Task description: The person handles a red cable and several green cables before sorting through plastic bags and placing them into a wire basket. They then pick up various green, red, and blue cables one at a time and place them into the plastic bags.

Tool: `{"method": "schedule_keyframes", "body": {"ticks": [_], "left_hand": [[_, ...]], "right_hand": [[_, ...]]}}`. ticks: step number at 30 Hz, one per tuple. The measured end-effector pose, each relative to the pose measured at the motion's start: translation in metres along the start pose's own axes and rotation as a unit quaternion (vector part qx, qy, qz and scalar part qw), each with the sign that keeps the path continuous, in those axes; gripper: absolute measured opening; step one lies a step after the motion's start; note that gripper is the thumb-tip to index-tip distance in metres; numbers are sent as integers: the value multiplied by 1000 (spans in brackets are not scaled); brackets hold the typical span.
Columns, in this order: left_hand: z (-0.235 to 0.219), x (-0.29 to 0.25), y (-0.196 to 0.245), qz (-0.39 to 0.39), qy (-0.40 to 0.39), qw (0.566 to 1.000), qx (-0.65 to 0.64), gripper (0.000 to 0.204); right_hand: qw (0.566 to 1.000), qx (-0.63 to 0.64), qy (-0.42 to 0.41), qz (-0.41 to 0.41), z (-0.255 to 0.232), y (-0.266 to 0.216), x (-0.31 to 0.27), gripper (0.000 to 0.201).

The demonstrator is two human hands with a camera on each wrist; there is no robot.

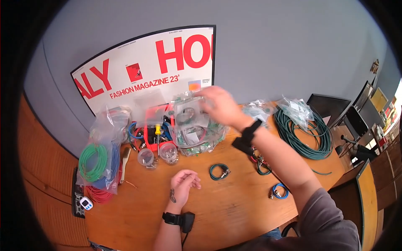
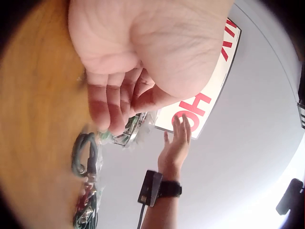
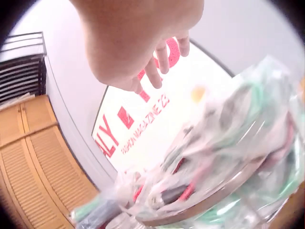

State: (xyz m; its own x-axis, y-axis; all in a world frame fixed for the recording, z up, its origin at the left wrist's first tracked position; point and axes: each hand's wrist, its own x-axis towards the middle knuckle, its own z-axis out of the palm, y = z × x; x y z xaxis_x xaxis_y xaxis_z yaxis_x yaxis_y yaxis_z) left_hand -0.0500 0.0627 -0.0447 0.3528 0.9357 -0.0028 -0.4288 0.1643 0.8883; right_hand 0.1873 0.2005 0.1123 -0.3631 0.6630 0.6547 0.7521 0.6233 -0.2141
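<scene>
My right hand (image 1: pixel 221 108) is raised over the pile of clear plastic bags (image 1: pixel 197 129) at the back of the table; in the right wrist view its fingers (image 3: pixel 162 56) hang apart above the bags (image 3: pixel 228 157), with nothing held. My left hand (image 1: pixel 182 187) rests low over the wooden table, fingers loosely bent, nothing visible in them; the left wrist view shows its palm (image 2: pixel 157 43) close up. A coiled dark green cable (image 1: pixel 218 172) with metal connectors lies to its right.
Left are bagged green, blue and red wire coils (image 1: pixel 93 163). A red bin (image 1: pixel 151 140) and two small tubs (image 1: pixel 168 153) stand mid-back. At right lie a blue coil (image 1: pixel 279 191) and a large green cable coil (image 1: pixel 293 140). A framed poster (image 1: pixel 146 62) leans behind.
</scene>
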Motion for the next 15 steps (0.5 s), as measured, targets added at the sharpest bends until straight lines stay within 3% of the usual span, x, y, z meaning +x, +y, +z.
{"method": "schedule_keyframes", "body": {"ticks": [2,4,8,11,15], "left_hand": [[1,0,2,6,-1,1000,-4,11],[2,1,3,-2,-3,1000,-3,11],[2,3,1,-12,10,1000,6,11],[2,-1,4,-11,14,1000,8,11],[3,-1,6,0,15,1000,-3,11]], "right_hand": [[989,12,44,141,-28,37,-31,20],[972,-65,-65,217,-43,86,-76,27],[912,-152,-182,336,-46,128,-146,70],[906,-135,-185,357,-39,139,-159,87],[915,-68,-135,374,-55,131,-153,76]]}}
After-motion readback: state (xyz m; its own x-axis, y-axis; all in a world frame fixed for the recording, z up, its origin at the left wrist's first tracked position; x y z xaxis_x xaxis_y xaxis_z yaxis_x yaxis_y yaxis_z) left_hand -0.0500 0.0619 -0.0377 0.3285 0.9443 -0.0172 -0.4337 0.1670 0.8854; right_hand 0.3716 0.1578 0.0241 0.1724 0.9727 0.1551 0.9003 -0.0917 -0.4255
